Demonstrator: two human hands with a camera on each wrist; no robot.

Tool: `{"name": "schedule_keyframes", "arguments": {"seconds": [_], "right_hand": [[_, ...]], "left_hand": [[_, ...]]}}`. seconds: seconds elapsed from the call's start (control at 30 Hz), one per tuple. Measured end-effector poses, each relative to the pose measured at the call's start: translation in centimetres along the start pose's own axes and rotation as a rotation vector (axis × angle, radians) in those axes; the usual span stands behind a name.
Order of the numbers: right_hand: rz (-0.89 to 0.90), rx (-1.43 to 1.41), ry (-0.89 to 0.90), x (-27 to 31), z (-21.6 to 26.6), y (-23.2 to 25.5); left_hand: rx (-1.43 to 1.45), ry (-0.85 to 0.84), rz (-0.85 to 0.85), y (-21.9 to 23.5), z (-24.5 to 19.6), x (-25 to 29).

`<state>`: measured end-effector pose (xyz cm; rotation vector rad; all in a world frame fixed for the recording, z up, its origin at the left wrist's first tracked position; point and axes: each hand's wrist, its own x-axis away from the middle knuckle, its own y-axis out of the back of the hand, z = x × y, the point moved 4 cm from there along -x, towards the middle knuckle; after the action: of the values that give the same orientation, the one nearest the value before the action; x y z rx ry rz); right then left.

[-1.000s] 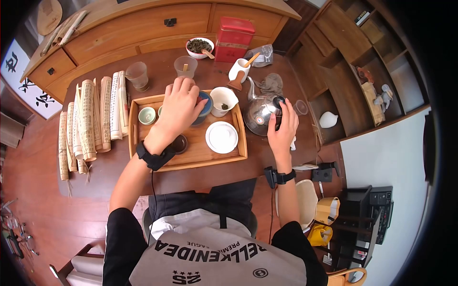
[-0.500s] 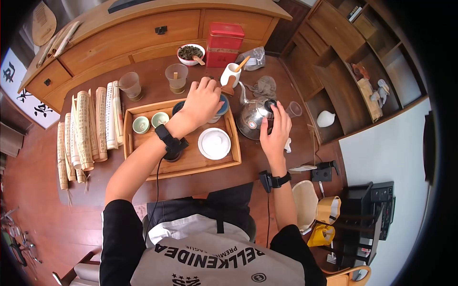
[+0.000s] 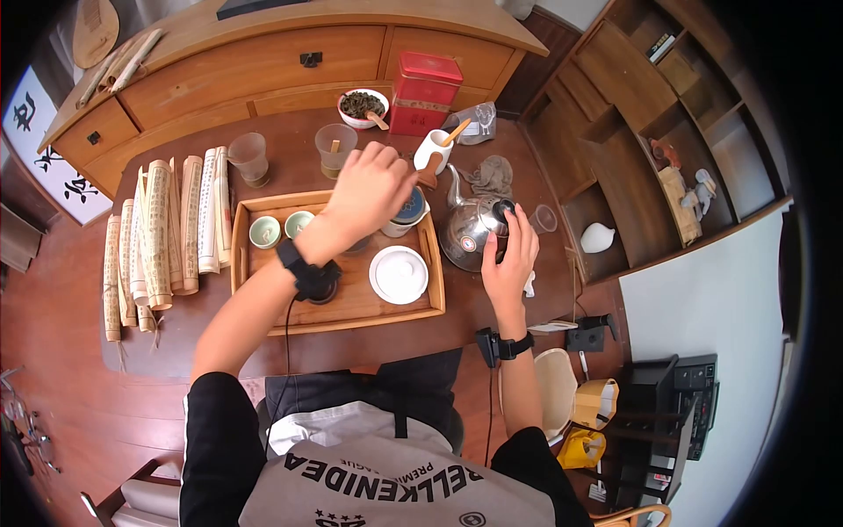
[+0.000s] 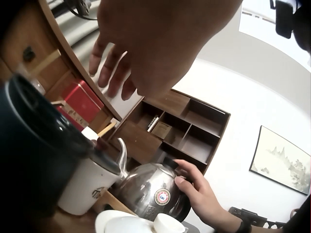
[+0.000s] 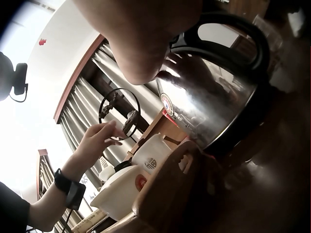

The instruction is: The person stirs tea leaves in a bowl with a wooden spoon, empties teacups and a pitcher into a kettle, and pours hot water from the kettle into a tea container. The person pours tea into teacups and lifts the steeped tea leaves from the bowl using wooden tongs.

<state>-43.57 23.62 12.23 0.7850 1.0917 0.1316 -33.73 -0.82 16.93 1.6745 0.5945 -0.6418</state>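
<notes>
My left hand (image 3: 369, 189) is over the tray (image 3: 351, 325), fingers hanging loosely bent and holding nothing in the left wrist view. Beside its fingertips, a round blue piece (image 3: 409, 207) sits on the white pitcher (image 4: 89, 187). A large dark vessel (image 4: 34, 145) fills the left edge of the left wrist view. My right hand (image 3: 511, 263) has fairly straight fingers touching the black lid knob of the steel kettle (image 3: 465, 237). The kettle's handle (image 5: 262, 46) is ungripped in the right wrist view. A white lidded bowl (image 3: 399, 275) stands on the tray.
Two green cups (image 3: 264, 232) are at the tray's left. Rolled scrolls (image 3: 160, 233) lie left of it. Behind stand glasses (image 3: 249, 158), a bowl of leaves (image 3: 362, 107), a red tin (image 3: 425, 92) and a white tool holder (image 3: 431, 151). A grey cloth (image 3: 492, 177) lies behind the kettle.
The blue piece, earlier at my left fingers beside the pitcher, now rests on the pitcher. My left hand has shifted right and let it go. My right hand remains at the kettle's knob.
</notes>
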Motion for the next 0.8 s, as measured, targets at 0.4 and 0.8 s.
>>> {"name": "schedule_keyframes", "arguments": {"seconds": [0.4, 0.8], "right_hand": [[-0.014, -0.335, -0.406, 1.9, -4.1, 0.8], [0.113, -0.624, -0.76, 2.1, -7.1, -0.2]], "left_hand": [[0.071, 0.266, -0.049, 10.3, 6.0, 7.3], [0.39, 0.416, -0.385, 15.8, 10.3, 6.3]]}}
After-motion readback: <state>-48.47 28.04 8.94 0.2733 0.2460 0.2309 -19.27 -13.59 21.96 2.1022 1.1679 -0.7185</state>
